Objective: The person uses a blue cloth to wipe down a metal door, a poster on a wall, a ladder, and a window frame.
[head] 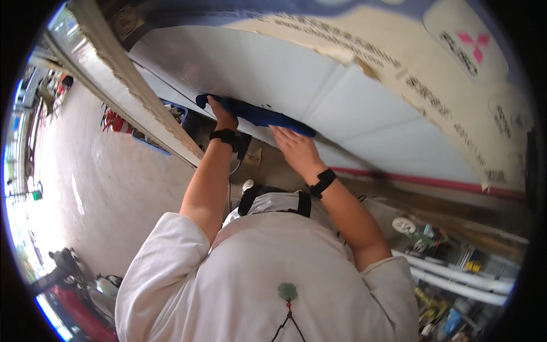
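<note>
A long dark blue cloth or pad (265, 116) lies against a large pale panel (376, 111), which stands upright before me. My left hand (222, 114) is at the pad's left end, the thumb up over its edge; how the fingers lie is hidden. My right hand (295, 147) rests with its fingertips on the lower edge of the pad's right part, the fingers extended close together. Small dark marks show on the panel just above the pad. Printed covering with torn edges (410, 77) borders the panel at the top and right. Both wrists wear black straps.
A whitish frame post (141, 94) slants down at the left. Behind it are red fire extinguishers (115, 122) and a blue crate (154, 145). Pale pipes (461, 278) and mixed tools lie at lower right. A red motorcycle (77, 316) stands at lower left.
</note>
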Demonstrator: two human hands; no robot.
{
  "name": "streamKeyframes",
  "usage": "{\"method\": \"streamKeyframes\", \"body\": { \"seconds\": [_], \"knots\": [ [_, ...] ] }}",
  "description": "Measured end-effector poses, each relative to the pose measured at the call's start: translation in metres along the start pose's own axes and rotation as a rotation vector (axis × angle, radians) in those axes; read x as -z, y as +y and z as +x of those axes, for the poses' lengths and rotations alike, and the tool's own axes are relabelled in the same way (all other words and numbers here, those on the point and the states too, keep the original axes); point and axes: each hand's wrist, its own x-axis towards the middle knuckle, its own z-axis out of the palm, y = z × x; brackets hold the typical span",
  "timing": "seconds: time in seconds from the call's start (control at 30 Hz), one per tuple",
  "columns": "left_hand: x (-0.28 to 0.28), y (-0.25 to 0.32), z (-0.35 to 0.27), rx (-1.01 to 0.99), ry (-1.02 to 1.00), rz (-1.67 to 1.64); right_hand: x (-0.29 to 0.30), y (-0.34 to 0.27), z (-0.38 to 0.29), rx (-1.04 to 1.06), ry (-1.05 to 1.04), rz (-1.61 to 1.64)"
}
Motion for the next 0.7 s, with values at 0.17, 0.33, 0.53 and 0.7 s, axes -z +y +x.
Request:
{"method": "streamKeyframes", "body": {
  "seconds": [0.17, 0.33, 0.53, 0.7],
  "knots": [
    [-0.094, 0.015, -0.056, -0.523, 0.009, 0.218, 0.023, 0.006, -0.042, -0.109, -0.017, -0.047],
    [-0.188, 0.093, -0.119, -0.903, -0.115, 0.563, 0.070, -0.006, 0.003, -0.192, 0.170, 0.078],
    [-0.165, 0.105, -0.065, -0.859, -0.127, 0.499, 0.065, -0.022, 0.018, -0.269, 0.183, 0.033],
    [-0.096, 0.092, -0.018, -0.520, -0.248, 0.281, 0.039, -0.018, 0.003, -0.201, 0.163, -0.039]
  ]
}}
